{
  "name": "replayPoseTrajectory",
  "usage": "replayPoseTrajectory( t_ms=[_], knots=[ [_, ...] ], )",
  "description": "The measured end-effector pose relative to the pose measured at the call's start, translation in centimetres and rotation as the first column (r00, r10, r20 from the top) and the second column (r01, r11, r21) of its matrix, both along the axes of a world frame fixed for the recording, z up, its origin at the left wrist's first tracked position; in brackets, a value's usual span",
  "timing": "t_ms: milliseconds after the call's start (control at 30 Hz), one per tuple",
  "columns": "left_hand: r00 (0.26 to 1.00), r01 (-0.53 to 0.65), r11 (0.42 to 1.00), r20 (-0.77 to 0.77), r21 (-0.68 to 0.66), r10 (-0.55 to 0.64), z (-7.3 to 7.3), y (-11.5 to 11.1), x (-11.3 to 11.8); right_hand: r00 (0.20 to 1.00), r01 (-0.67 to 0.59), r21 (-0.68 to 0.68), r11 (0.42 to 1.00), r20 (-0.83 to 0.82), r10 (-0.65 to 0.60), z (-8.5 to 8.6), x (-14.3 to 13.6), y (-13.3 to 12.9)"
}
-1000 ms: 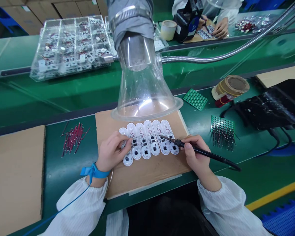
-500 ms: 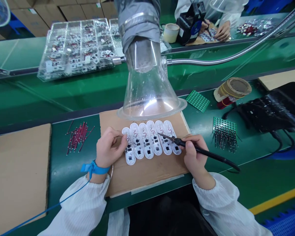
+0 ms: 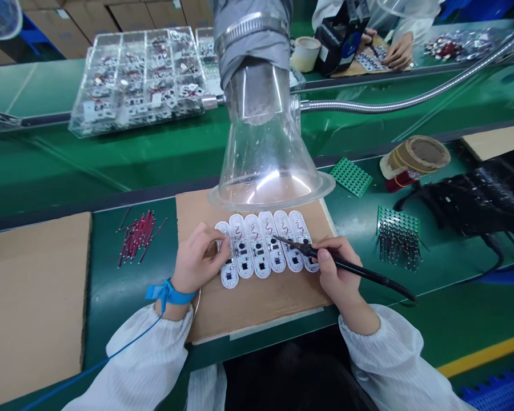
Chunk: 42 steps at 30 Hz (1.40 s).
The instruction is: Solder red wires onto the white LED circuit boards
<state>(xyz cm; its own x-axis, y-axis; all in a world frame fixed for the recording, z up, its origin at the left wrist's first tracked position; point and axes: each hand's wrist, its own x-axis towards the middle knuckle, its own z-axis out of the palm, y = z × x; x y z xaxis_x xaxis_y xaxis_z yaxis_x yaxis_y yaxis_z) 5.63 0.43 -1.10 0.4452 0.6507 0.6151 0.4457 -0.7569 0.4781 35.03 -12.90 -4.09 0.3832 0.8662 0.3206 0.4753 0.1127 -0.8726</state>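
Note:
Several white oblong circuit boards (image 3: 261, 251) lie side by side on a brown cardboard sheet (image 3: 257, 308). Over the leftmost board, my left hand (image 3: 203, 254) is closed, thumb and forefinger pinched together; what they hold is too small to make out. A thin pale wire (image 3: 196, 301) runs beside that wrist, which wears a blue strap (image 3: 169, 294). My right hand (image 3: 337, 265) grips a black soldering iron (image 3: 360, 268) at the right end of the row. The iron's tip points left, over the boards right of the row's middle.
A clear funnel hood (image 3: 269, 165) hangs just beyond the boards. Red wires (image 3: 139, 235) lie left; green perforated boards (image 3: 351, 177), a tape roll (image 3: 415, 157) and a black stand (image 3: 484, 194) are right. Behind are a compartment tray (image 3: 139, 80) and another person's hands (image 3: 398, 51).
The iron's tip has moved slightly left across the boards, with my right hand still round the handle. My left hand keeps its pinch. The whole view has shifted a little.

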Motion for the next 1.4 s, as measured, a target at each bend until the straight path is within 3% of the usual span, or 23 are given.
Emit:
replayPoseTrajectory(
  t_ms=[200, 433, 800, 1200, 1400],
  knots=[
    [1.000, 0.015, 1.000, -0.013, -0.009, -0.015, -0.2, -0.2, 0.1, 1.000, -0.010, 0.026, 1.000, 0.011, 0.010, 0.1, 0.0, 0.1],
    [0.999, -0.021, 1.000, 0.039, -0.005, 0.021, 0.1, 0.0, -0.1, 0.993, 0.071, 0.070, 0.995, -0.097, -0.064, -0.6, 0.1, -0.3],
    [1.000, -0.011, 1.000, 0.004, -0.002, 0.011, 0.1, 0.0, -0.2, 0.998, -0.058, -0.036, 0.998, -0.006, 0.058, -0.5, 0.4, -0.3],
    [1.000, 0.026, 1.000, -0.003, 0.017, -0.026, -0.1, -0.2, 0.2, 0.991, -0.120, -0.024, 0.993, 0.064, 0.121, 0.1, 0.1, -0.1],
    [1.000, 0.029, 1.000, 0.000, 0.006, -0.029, 0.8, -0.3, -1.8, 0.991, -0.115, 0.005, 0.993, 0.074, 0.115, 0.1, 0.0, 0.1]
  ],
)
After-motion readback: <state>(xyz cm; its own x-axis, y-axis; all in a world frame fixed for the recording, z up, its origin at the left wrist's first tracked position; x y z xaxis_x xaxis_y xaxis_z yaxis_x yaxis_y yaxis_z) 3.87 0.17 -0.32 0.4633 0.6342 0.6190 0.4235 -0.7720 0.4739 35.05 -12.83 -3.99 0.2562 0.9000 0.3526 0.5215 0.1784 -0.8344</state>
